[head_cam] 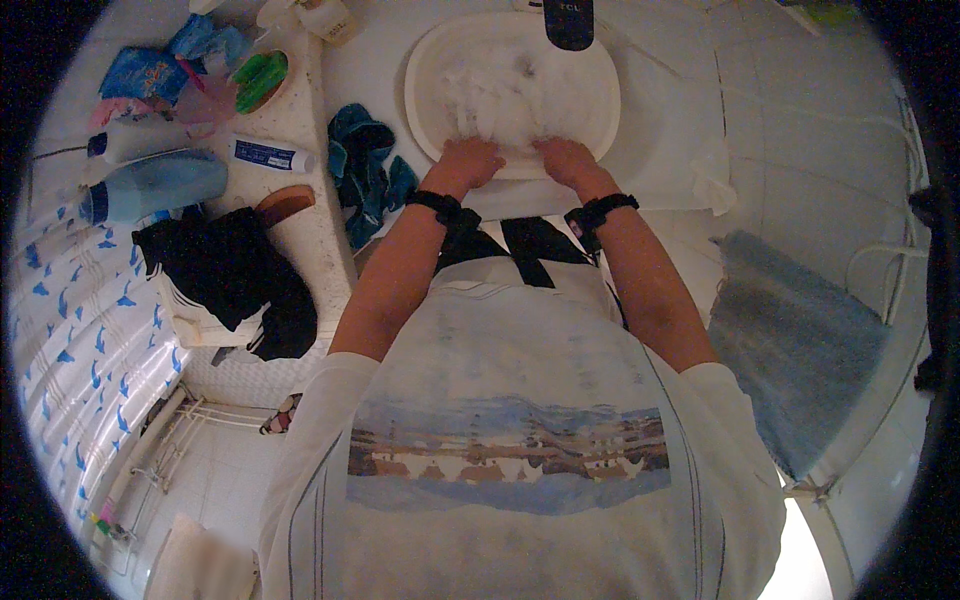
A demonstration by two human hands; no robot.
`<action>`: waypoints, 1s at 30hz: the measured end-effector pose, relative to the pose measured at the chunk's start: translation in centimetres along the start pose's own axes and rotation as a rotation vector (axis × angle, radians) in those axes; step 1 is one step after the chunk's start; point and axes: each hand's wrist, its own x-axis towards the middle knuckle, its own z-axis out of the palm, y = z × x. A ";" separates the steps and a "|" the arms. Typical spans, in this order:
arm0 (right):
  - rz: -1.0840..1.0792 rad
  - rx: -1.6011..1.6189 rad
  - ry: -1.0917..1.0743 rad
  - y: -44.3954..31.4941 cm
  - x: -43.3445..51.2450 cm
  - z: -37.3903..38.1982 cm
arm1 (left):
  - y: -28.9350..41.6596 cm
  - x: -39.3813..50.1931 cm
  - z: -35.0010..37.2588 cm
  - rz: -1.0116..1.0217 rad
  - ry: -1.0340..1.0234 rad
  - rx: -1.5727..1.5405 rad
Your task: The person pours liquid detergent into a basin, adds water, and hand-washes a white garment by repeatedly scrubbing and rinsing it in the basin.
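A pale oval plastic basin (611, 97) stands before me, filled with white suds and what looks like a whitish wet cloth (480, 97). At the basin's near left rim is my left hand (469, 163), its fingers curled at the edge of the suds. My right hand (571, 161) is at the near right rim, also with curled fingers. Whether either hand grips cloth cannot be made out, since the fingertips are hidden by the hands and foam. Both wrists wear black straps with small devices. A dark teal cloth (364, 165) lies just left of the basin.
On the speckled counter (322, 247) at the left are a toothpaste tube (271, 154), a blue bottle (165, 180), a green brush (259, 81), a brown comb-like object (285, 205) and black clothing (232, 270). A black tap-like part (568, 26) overhangs the basin. A grey-blue towel (795, 352) hangs at the right.
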 end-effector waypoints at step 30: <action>-0.062 0.013 0.098 0.6 -0.1 0.8 | 0.3 0.6 -0.6 -0.020 -0.080 0.038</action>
